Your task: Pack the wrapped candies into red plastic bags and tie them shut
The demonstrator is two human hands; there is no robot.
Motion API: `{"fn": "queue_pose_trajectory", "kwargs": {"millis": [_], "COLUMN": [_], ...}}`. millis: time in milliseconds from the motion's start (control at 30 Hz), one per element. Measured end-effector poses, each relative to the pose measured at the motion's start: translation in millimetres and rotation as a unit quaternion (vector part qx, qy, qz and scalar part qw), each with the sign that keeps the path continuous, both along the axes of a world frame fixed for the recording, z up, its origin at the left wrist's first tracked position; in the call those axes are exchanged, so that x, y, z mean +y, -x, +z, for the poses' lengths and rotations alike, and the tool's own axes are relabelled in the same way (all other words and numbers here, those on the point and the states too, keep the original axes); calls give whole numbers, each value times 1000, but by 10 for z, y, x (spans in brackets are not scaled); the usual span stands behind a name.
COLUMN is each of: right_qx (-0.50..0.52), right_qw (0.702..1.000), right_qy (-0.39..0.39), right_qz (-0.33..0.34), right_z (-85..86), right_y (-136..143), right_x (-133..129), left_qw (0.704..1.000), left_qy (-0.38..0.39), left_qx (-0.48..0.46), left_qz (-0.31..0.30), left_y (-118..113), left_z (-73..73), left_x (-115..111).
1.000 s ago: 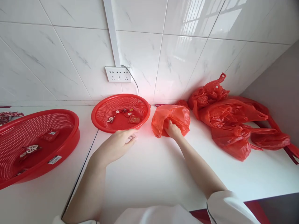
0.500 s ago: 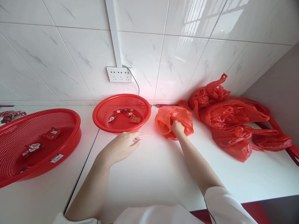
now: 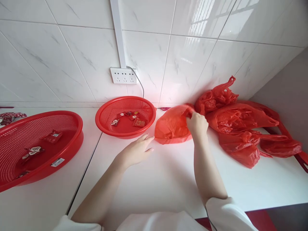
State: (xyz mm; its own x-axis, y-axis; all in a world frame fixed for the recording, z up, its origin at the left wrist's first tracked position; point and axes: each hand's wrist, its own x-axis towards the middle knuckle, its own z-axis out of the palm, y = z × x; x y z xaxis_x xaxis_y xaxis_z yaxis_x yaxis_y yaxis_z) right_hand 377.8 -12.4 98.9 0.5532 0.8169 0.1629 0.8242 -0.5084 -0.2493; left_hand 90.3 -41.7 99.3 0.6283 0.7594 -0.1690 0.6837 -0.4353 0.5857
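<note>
A red plastic bag (image 3: 172, 126) lies puffed out on the white counter. My right hand (image 3: 197, 124) is closed on the bag's right edge, fingers curled round the film. My left hand (image 3: 138, 150) hovers at the bag's left side, fingers stretched out and thumb apart, the fingertips close to the film; whether they touch it I cannot tell. Just behind my left hand stands a round red plastic basket (image 3: 101, 120) with several small wrapped packets (image 3: 139, 122) inside. What the bag contains, if anything, is hidden.
Several crumpled red plastic bags (image 3: 240, 117) are heaped at the right. A larger red basket (image 3: 78, 128) with a few packets stands at the left. At the back is a tiled wall with a power socket (image 3: 123, 76) and cable. A dark seam crosses the white counter (image 3: 154, 186).
My right hand has come out of the bag's opening and shifted right and up, pulling its edge along. My left hand has moved right toward the bag.
</note>
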Motion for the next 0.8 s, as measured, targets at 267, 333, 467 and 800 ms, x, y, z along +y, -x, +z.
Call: {"fn": "queue_pose_trajectory", "kwargs": {"millis": [267, 333, 467, 800], "right_qx": [41, 33, 26, 165], "right_qw": [998, 996, 997, 944], "right_qy": [48, 81, 58, -283], "right_qz": [22, 31, -36, 25], "right_z": [205, 243, 360, 521], "right_y": [25, -17, -138, -22], "right_x": [-399, -496, -688, -909], "left_qw": [996, 995, 995, 984], "left_qy": [17, 43, 40, 34], "left_qx": [-83, -93, -95, -164], "left_qz": [27, 18, 14, 53], "left_y": [32, 33, 27, -6], "left_z": [141, 149, 169, 164], "left_x": [-16, -25, -46, -30]}}
